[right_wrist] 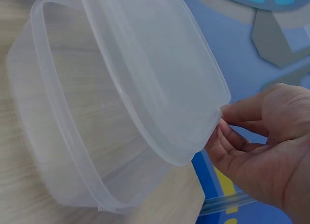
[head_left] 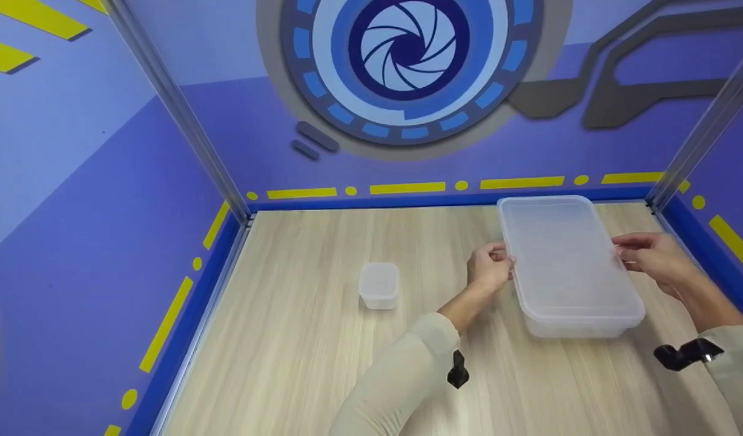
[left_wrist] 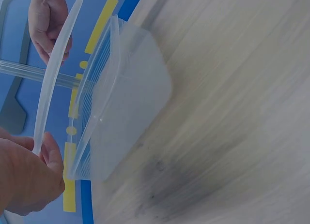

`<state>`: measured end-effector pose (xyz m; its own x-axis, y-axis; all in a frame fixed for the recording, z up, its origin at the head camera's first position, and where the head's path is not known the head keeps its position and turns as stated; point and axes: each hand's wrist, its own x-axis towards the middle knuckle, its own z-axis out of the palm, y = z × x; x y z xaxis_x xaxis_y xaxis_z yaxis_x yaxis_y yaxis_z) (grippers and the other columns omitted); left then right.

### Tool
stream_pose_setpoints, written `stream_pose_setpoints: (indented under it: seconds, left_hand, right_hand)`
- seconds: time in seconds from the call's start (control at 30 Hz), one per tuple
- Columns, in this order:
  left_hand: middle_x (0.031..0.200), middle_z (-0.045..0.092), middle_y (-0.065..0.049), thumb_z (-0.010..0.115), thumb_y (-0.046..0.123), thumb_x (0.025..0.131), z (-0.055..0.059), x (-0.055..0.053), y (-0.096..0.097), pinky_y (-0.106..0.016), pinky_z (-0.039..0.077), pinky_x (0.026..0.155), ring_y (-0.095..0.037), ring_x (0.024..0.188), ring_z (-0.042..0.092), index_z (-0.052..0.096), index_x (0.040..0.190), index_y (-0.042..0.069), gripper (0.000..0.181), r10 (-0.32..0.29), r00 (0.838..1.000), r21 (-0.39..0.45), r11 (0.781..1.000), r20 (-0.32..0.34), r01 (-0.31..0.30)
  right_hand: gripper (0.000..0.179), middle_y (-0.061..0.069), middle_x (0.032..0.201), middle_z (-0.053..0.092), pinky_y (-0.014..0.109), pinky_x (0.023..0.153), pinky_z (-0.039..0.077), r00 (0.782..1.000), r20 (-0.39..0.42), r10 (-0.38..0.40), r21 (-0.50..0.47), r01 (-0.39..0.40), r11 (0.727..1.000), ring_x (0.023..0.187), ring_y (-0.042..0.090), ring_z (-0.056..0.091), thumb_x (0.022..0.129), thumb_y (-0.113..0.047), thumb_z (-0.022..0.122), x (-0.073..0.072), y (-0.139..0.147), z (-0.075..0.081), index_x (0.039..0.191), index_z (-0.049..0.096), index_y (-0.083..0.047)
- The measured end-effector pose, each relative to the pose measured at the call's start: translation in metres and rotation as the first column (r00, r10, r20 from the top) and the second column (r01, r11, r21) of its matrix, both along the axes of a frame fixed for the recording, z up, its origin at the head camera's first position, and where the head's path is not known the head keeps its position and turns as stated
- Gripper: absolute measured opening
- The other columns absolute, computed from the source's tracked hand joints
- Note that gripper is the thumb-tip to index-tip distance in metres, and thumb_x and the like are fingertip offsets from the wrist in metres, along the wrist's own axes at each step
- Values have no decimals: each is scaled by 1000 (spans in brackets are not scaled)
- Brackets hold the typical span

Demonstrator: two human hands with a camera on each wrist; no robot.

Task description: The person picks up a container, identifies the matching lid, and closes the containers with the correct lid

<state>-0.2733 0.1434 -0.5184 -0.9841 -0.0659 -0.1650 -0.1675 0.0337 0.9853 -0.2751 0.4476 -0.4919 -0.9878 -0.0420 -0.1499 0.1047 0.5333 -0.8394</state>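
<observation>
A large translucent plastic lid (head_left: 559, 260) is held over a clear rectangular container (head_left: 580, 329) on the right side of the table. My left hand (head_left: 490, 266) pinches the lid's left edge between thumb and fingers. On the opposite long edge, my right hand (head_left: 656, 260) pinches it the same way. Both wrist views show a gap between the lid (right_wrist: 160, 64) and the rim of the container (right_wrist: 38, 137). The container stands on the tabletop with its open side up. From the head view, the lid covers most of it.
A small lidded translucent box (head_left: 380, 284) stands on the wooden table (head_left: 298, 339), left of my left hand. Blue printed panels (head_left: 226, 133) rise at the back and both sides, with metal posts (head_left: 177, 109) at the corners.
</observation>
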Motion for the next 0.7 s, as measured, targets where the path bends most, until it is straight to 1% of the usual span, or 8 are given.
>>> stream_pose_setpoints:
  seconds: [0.1, 0.23, 0.33, 0.47, 0.6, 0.7]
  left_hand:
    - [89, 65, -2, 74, -6, 94, 1, 0, 2, -27, 61, 68, -15, 73, 67, 73, 124, 3, 31, -11, 1000, -2, 1000, 8, 11]
    - [91, 65, -2, 73, -8, 93, 0, 0, 5, -27, 60, 67, -14, 74, 67, 73, 127, 1, 35, -16, 1000, -24, 1000, -5, 16]
    - [88, 63, 2, 75, -6, 92, -1, 1, 6, -25, 59, 66, -11, 72, 66, 74, 123, 2, 32, -9, 1000, -74, 997, -10, 9]
    - [86, 63, 5, 78, -3, 91, -3, 1, 5, -23, 57, 66, -7, 73, 64, 76, 115, 3, 25, -4, 1000, -129, 992, -13, 2]
    - [91, 69, 3, 78, -4, 90, -6, 1, 4, -22, 57, 73, -6, 80, 64, 76, 115, 3, 26, -16, 1000, -145, 989, -21, 13]
    - [94, 72, 2, 79, -3, 89, -9, 2, 4, -21, 57, 74, -5, 81, 65, 77, 115, 4, 26, -34, 999, -149, 988, -11, 32]
  right_hand:
    - [43, 30, 136, 53, 14, 81, 57, 1000, 13, -19, 3, 19, 1000, 90, -5, 62, 110, -2, 48, 1, 2, -2, 147, 43, 19]
    - [45, 36, 142, 46, 12, 80, 56, 999, 29, -32, -3, 32, 999, 90, -6, 60, 111, -4, 47, 2, 3, -3, 149, 41, 18]
    - [45, 36, 143, 46, 12, 80, 55, 999, 33, -44, 1, 44, 999, 90, -5, 60, 111, -5, 47, 3, 3, -4, 149, 41, 18]
    - [43, 33, 137, 51, 12, 79, 55, 998, 7, -61, 20, 60, 998, 88, -6, 61, 111, -6, 48, 4, 3, -7, 147, 44, 17]
    - [42, 32, 133, 54, 12, 78, 56, 997, -26, -68, 23, 69, 997, 87, -6, 62, 110, -6, 49, 4, 4, -12, 145, 47, 18]
    - [42, 33, 132, 53, 11, 77, 56, 996, -35, -79, 25, 79, 997, 86, -6, 62, 110, -6, 49, 5, 6, -16, 144, 48, 19]
